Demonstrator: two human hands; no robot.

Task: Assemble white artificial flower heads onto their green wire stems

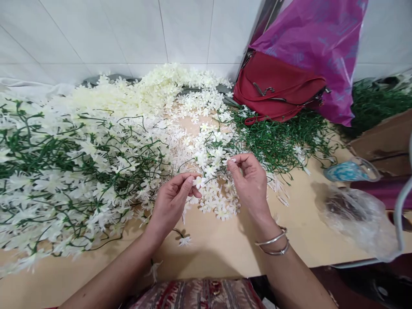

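Observation:
My left hand (pixel 176 195) is closed, thumb against fingers, with a small white artificial flower (pixel 198 183) at its fingertips. To its right my right hand (pixel 247 182) pinches something small and white, perhaps a petal piece or stamen; it is too small to make out. Between and beyond the hands lie loose white flower heads (pixel 220 201) and assembled flowers with green stems (pixel 210 159). White stamen pieces (pixel 180 148) lie scattered behind my left hand. Bare green plastic stems (pixel 277 141) are heaped behind my right hand.
A large pile of stemmed white flowers (pixel 96 176) covers the left side. Cream petals (pixel 154 86) are heaped along the wall. A red handbag (pixel 277 86) and purple plastic bag (pixel 322 38) stand at the back right. A clear bag (pixel 357 214) and plastic cup (pixel 350 170) lie right.

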